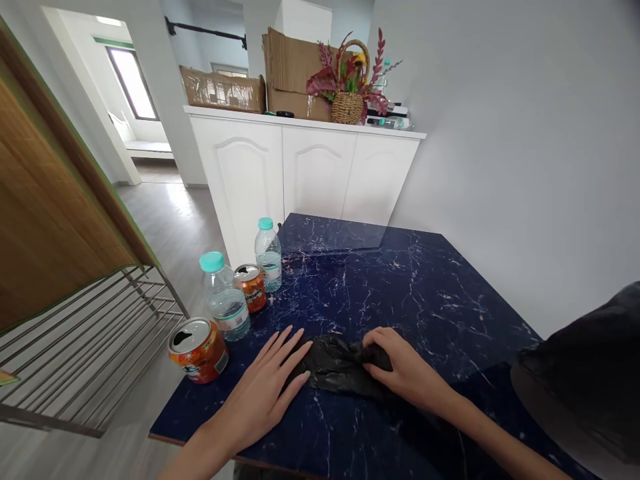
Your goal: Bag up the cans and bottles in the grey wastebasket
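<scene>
Head view: a dark blue table (360, 293) with white streaks takes up most of the space in front of the person. By its right edge sits a big dark thing (585, 373); too little of it shows to say what it is. The left hand (270, 380) lies flat near the table's near edge, fingers spread apart, with fingertips on one end of some black plastic (330, 363). The right hand (400, 367) is curled and clamped on the other end, which is bunched up. So the plastic lies between the two hands, in from the near edge, all crinkled. The step in hand looks like pressing it flat and gathering it up. The next move seems to call for a steady left hand, so it won't slide, and a firm right grip. Along the left edge stand a near bottle (227, 310) and a far bottle (269, 257), both with blue-green caps. One orange can (251, 290) stands between them; the other can (200, 357) is closest to the near left corner.
</scene>
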